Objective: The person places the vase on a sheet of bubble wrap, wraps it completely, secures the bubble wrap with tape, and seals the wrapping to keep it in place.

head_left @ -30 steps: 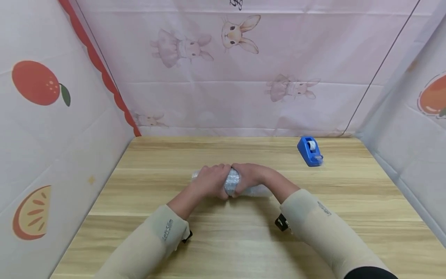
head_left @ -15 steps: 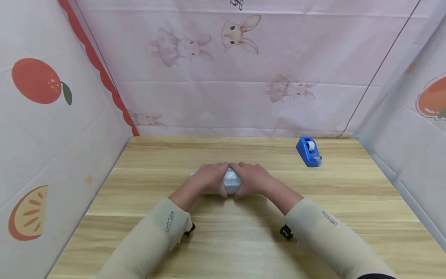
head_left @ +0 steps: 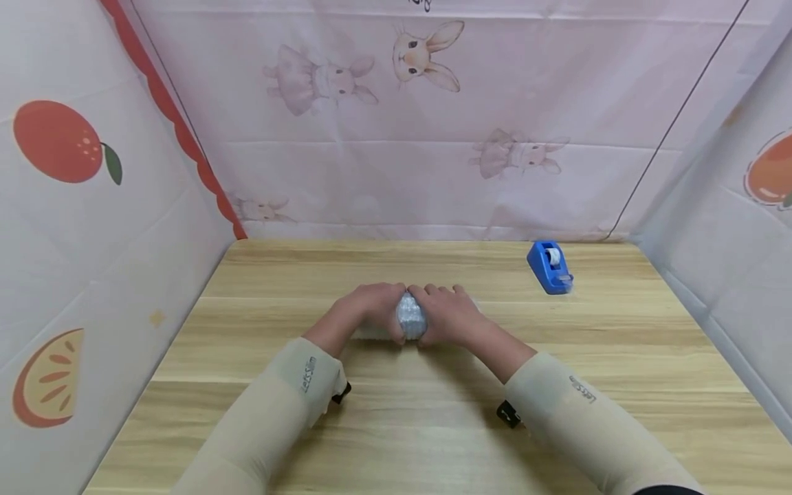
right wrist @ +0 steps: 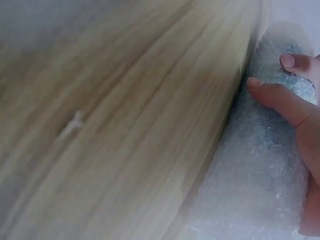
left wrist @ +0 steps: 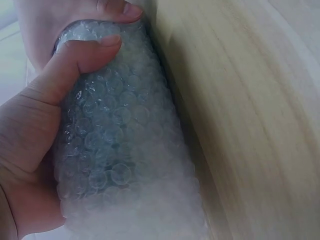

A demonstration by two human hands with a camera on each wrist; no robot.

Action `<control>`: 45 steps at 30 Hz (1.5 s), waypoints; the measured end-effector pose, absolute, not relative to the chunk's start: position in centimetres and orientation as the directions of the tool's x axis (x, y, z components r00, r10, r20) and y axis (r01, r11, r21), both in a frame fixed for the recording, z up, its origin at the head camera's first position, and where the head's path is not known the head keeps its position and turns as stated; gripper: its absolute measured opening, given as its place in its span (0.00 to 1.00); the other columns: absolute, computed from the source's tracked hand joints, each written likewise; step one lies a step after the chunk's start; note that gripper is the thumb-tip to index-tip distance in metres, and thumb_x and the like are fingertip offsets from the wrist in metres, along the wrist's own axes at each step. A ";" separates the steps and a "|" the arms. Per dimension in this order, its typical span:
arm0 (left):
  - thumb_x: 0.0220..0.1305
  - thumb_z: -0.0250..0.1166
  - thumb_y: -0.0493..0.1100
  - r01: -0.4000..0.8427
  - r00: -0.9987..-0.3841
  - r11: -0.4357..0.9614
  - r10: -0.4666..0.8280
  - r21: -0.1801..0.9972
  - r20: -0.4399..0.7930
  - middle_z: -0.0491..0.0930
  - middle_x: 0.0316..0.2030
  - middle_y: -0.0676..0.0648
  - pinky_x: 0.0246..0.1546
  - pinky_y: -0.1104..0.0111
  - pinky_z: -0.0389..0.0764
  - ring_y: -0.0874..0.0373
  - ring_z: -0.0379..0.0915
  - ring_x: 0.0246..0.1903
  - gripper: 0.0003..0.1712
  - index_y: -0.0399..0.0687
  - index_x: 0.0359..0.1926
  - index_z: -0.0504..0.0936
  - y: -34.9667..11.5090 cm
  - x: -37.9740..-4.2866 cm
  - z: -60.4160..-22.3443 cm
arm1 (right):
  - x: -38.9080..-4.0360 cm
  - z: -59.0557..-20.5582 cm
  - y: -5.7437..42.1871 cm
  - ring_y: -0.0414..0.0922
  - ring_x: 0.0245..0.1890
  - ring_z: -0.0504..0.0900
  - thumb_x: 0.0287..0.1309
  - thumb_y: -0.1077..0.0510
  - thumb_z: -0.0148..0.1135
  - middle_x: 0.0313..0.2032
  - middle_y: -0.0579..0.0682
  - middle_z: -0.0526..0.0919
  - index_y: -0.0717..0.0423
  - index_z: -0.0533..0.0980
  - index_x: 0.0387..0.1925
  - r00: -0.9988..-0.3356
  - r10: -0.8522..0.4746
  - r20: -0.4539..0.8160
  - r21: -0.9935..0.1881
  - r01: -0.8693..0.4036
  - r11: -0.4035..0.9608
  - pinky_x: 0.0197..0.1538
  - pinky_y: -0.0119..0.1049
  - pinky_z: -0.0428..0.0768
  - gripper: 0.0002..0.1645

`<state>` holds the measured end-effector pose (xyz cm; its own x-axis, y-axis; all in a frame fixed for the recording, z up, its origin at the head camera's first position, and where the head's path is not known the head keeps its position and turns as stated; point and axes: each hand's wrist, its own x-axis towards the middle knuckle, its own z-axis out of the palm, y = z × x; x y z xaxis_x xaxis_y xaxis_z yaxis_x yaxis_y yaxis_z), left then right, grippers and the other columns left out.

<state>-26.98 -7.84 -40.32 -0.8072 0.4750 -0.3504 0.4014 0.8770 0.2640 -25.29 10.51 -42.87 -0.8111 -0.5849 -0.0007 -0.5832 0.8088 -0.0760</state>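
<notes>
The backdrop's a pink bunny-print sheet (head_left: 383,185), with fruit-print sheets (head_left: 133,230) either side and a wood-grain counter (head_left: 396,440) below. Our landmark is the bubble-wrapped roll (head_left: 412,317), lying crosswise about midway between those side sheets. The left hand (head_left: 379,306) is on the roll's left part and the right hand (head_left: 447,316) is right next to it on the right part, nearly meeting. On both, the fingers are curled over the roll's far side with the thumbs (left wrist: 92,55) along its near side, spread only about as wide as the roll is thick. We figure the side-by-side grip stops it rolling and keeps the plastic snug. Can't tell what's inside, or if the roll rests fully on the counter. Past the roll and off to its right, well apart, there's a blue tape dispenser (head_left: 548,269), probably parked there to stay clear of the arms but reachable.
</notes>
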 end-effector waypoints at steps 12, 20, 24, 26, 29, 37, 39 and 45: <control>0.37 0.81 0.60 0.399 -0.826 0.867 0.481 0.298 -0.293 0.77 0.43 0.52 0.40 0.62 0.77 0.57 0.74 0.41 0.47 0.50 0.57 0.70 -8.1 -26.3 -40.7 | -25.9 -43.3 10.7 0.46 0.42 0.79 0.33 0.42 0.80 0.47 0.50 0.78 0.48 0.64 0.65 -0.790 -0.614 0.003 -0.186 -0.603 0.775 0.42 0.47 0.79 0.56; 0.37 0.81 0.62 0.479 -0.851 0.867 0.497 0.138 -0.166 0.73 0.57 0.44 0.52 0.48 0.73 0.49 0.72 0.54 0.62 0.43 0.70 0.60 -8.1 -25.2 -41.2 | -26.3 -43.0 10.9 0.45 0.43 0.78 0.34 0.44 0.79 0.49 0.49 0.78 0.47 0.63 0.67 -0.806 -0.590 -0.056 -0.215 -0.567 0.795 0.42 0.44 0.79 0.56; 0.38 0.80 0.63 0.521 -0.847 0.851 0.525 0.070 -0.080 0.70 0.62 0.43 0.56 0.42 0.70 0.47 0.69 0.59 0.63 0.43 0.70 0.59 -8.0 -24.8 -41.7 | -26.5 -42.8 10.9 0.46 0.44 0.78 0.36 0.43 0.78 0.50 0.50 0.77 0.49 0.61 0.68 -0.806 -0.586 -0.080 -0.214 -0.560 0.800 0.43 0.44 0.79 0.57; 0.39 0.79 0.65 0.540 -0.841 0.842 0.540 0.016 -0.042 0.69 0.64 0.43 0.57 0.41 0.69 0.46 0.68 0.61 0.64 0.43 0.71 0.58 -7.9 -24.7 -42.0 | -26.6 -42.8 10.9 0.46 0.44 0.78 0.37 0.42 0.77 0.51 0.50 0.77 0.49 0.60 0.69 -0.808 -0.583 -0.087 -0.217 -0.555 0.803 0.43 0.44 0.79 0.57; 0.37 0.78 0.68 0.564 -0.825 0.824 0.565 -0.057 0.012 0.69 0.63 0.42 0.56 0.39 0.69 0.45 0.69 0.61 0.66 0.42 0.71 0.58 -7.8 -24.5 -42.3 | -26.7 -42.8 10.8 0.46 0.44 0.78 0.38 0.42 0.77 0.52 0.51 0.77 0.50 0.59 0.70 -0.809 -0.580 -0.096 -0.223 -0.550 0.805 0.42 0.44 0.78 0.59; 0.39 0.78 0.66 0.563 -0.820 0.821 0.569 -0.094 0.065 0.73 0.59 0.43 0.54 0.42 0.71 0.47 0.72 0.58 0.63 0.40 0.69 0.60 -7.3 -24.4 -42.9 | -26.8 -43.0 11.0 0.44 0.41 0.78 0.35 0.43 0.76 0.46 0.48 0.78 0.47 0.64 0.65 -0.817 -0.572 -0.072 -0.246 -0.541 0.804 0.40 0.43 0.78 0.53; 0.41 0.77 0.64 0.557 -0.824 0.826 0.563 -0.092 0.065 0.74 0.58 0.43 0.53 0.44 0.72 0.48 0.72 0.56 0.60 0.40 0.68 0.60 -7.2 -24.3 -42.9 | -26.7 -42.9 11.0 0.44 0.41 0.78 0.36 0.43 0.76 0.46 0.48 0.78 0.47 0.64 0.65 -0.819 -0.568 -0.082 -0.253 -0.535 0.806 0.40 0.43 0.78 0.52; 0.43 0.77 0.62 0.556 -0.826 0.827 0.561 -0.082 0.057 0.75 0.58 0.42 0.53 0.44 0.73 0.47 0.73 0.56 0.58 0.39 0.69 0.60 -7.1 -24.5 -42.7 | -26.5 -42.7 11.0 0.45 0.42 0.77 0.39 0.40 0.75 0.50 0.51 0.77 0.50 0.58 0.71 -0.824 -0.555 -0.115 -0.244 -0.519 0.820 0.40 0.43 0.78 0.59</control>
<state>-24.46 -7.08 -42.75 -0.8259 0.5609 0.0572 0.5560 0.8271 -0.0817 -26.48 11.03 -42.74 -0.8236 -0.5553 -0.1152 -0.5185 0.8196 -0.2437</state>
